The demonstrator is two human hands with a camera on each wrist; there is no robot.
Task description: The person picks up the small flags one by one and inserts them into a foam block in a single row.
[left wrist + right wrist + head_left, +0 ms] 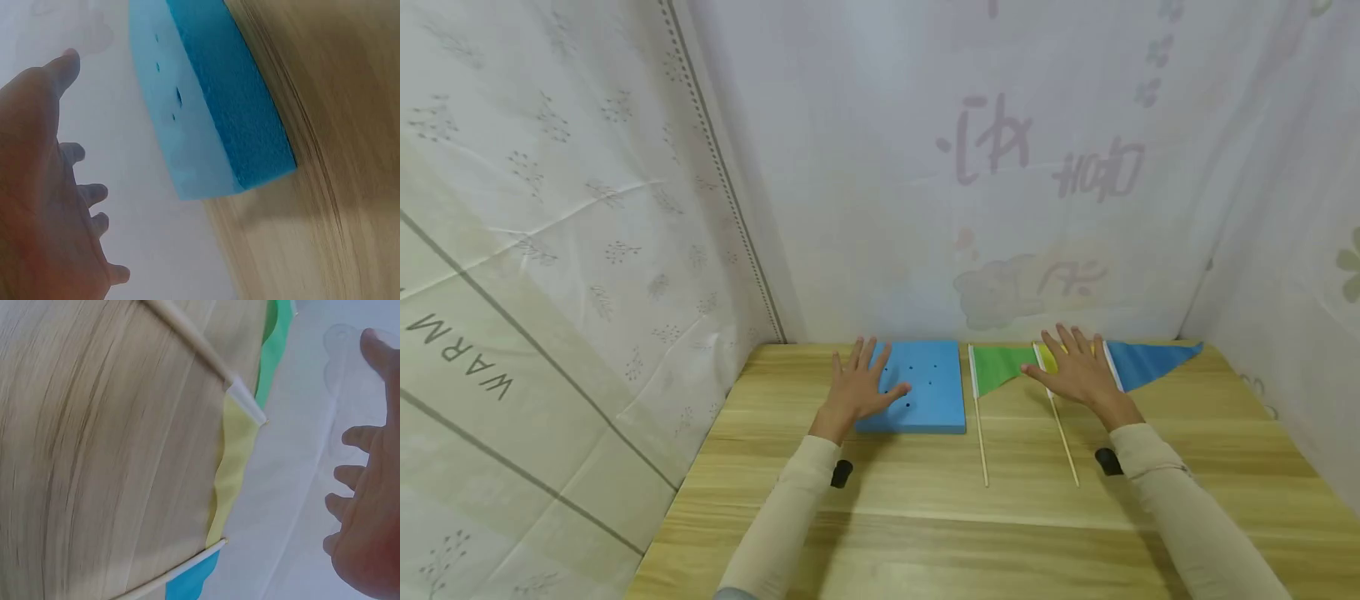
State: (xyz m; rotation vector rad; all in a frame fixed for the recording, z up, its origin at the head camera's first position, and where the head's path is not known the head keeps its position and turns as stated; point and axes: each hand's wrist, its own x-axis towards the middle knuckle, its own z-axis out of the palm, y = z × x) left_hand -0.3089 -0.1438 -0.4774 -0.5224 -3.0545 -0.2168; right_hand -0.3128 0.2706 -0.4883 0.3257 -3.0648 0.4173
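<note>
My left hand [856, 388] is spread with straight fingers, raised above the left part of a blue foam block [936, 404]. Small dark holes dot the block's top; its thick side faces the left wrist view. Over on the right, my right hand [1078, 373] also has its fingers spread, above a row of pennant flags on thin wooden sticks. The green flag [996, 367] lies nearest the block. In the middle is the yellow flag [236, 462], partly covered by the hand in the head view. The blue flag [1150, 363] points right. Neither hand holds anything.
Everything lies on a wood-grain table [925, 533], near its back edge. A pale printed curtain [865, 183] hangs right behind it, and more patterned cloth [550, 233] closes off the left side. Black wrist-camera pieces show below both hands.
</note>
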